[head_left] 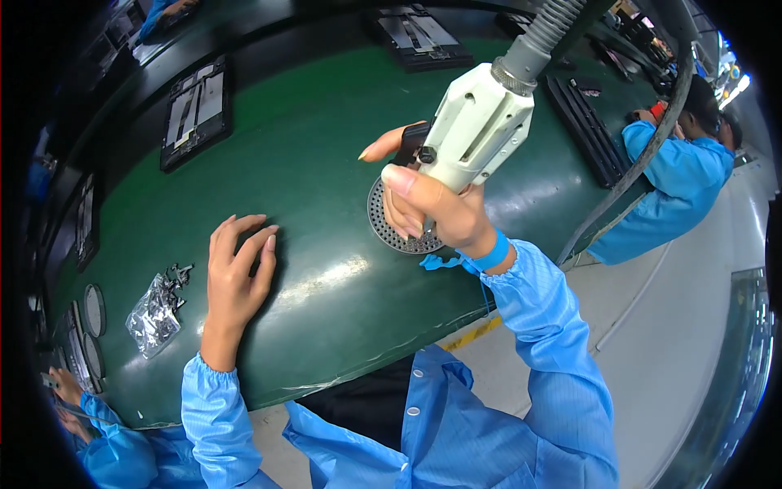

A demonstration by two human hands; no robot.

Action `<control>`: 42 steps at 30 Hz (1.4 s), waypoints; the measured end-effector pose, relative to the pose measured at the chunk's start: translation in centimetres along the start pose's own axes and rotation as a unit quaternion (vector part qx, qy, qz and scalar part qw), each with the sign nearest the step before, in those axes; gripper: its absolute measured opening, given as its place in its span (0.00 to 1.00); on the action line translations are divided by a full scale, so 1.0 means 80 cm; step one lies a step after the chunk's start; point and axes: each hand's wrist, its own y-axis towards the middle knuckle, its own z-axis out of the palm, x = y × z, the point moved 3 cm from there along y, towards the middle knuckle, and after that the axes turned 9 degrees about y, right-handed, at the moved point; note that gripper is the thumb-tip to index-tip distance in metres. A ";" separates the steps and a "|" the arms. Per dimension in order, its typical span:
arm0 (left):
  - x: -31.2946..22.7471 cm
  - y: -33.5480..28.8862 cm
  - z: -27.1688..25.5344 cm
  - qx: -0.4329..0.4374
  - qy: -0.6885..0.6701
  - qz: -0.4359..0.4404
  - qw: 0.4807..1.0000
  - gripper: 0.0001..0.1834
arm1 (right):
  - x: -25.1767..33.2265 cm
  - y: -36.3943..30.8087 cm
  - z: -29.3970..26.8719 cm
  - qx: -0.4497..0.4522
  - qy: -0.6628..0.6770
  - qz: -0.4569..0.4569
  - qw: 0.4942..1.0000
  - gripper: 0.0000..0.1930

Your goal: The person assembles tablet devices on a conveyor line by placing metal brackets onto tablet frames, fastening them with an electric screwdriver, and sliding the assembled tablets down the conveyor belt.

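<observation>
My right hand [440, 204] is wrapped round a white power screwdriver [476, 126] with a ribbed grey sleeve at its top. Its thumb lies along the body and the index finger reaches by a black lever. Beneath that hand, partly covered by it, a round dark speaker grille [381, 220] full of small holes lies on the green tabletop [326, 147]. The tool's tip is hidden behind my fingers. Holding nothing, my left hand [236, 277] rests on the tabletop with loosely bent fingers apart. Left of it is a clear plastic bag [152, 319] with small black parts spilling out.
Black rectangular housings [195, 114] stand along the far side, another long one [586, 130] at right. More round grilles [94, 310] lie at far left. A grey cable [652, 155] hangs at right. Co-workers in blue sit at right [680, 175] and lower left [122, 456].
</observation>
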 end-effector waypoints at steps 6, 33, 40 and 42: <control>-0.007 0.005 -0.006 -0.018 -0.013 0.020 1.000 0.15 | -0.001 0.014 -0.004 0.004 -0.012 -0.011 1.000 0.12; 0.017 0.411 0.317 0.225 -0.251 -0.421 0.842 0.48 | -0.014 0.022 -0.061 -0.040 -0.026 -0.005 0.999 0.13; 0.039 0.356 0.253 -0.029 -0.347 -0.432 0.832 0.38 | -0.026 0.025 -0.079 -0.082 0.020 0.001 0.996 0.15; 0.049 0.325 0.205 -0.035 -0.378 -0.388 0.840 0.39 | -0.012 0.029 -0.081 -0.093 -0.007 -0.010 0.996 0.11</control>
